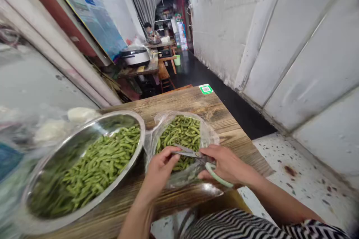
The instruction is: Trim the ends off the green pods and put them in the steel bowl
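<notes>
My right hand [221, 162] grips a pair of scissors [193, 154] by pale green handles, the blades reaching left. At the blade tips, my left hand [161, 166] is closed in a pinch; whatever lies between its fingers is hidden. Both hands are over a clear plastic bag [210, 134], spread open on the table. Inside the bag are many green edamame pods [181, 130]. To the left, a large oval steel basin [141, 130] holds a heap of brighter green edamame pods [98, 168].
The wooden table [235, 138] carries a green QR-code card [206, 89] at its far edge. Blurred plastic bags [53, 130] crowd the left side. Beyond stand another table with a white-and-black appliance [136, 56], a wooden chair [164, 71] and a seated person [151, 31]. A wall runs along the right.
</notes>
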Demonstrator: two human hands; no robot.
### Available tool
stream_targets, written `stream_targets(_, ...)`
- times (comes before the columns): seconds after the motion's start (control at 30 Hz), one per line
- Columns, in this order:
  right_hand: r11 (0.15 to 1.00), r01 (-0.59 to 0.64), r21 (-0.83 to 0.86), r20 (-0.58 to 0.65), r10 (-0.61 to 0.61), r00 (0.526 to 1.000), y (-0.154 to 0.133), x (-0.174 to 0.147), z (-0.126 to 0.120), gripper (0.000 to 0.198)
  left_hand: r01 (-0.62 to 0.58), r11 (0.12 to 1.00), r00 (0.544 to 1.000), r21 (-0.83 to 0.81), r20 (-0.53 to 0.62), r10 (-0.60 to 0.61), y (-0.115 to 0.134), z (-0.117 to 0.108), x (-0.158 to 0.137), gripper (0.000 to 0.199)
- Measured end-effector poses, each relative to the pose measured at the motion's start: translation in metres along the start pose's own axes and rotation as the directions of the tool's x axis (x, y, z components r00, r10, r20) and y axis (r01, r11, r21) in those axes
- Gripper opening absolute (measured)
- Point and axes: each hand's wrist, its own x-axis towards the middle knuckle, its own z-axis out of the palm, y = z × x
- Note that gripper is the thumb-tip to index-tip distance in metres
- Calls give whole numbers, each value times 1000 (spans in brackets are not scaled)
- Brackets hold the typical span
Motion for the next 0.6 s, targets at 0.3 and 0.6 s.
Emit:
stream_targets(0.3,994,-80,79,-11,81,997,1,-4,11,40,147,883,977,-447,-77,-201,-10,14,6,33)
stream_targets(0.6,974,-210,80,28,209,978,5,1,8,44,135,877,976,-461,-89,-197,-10,16,7,30)
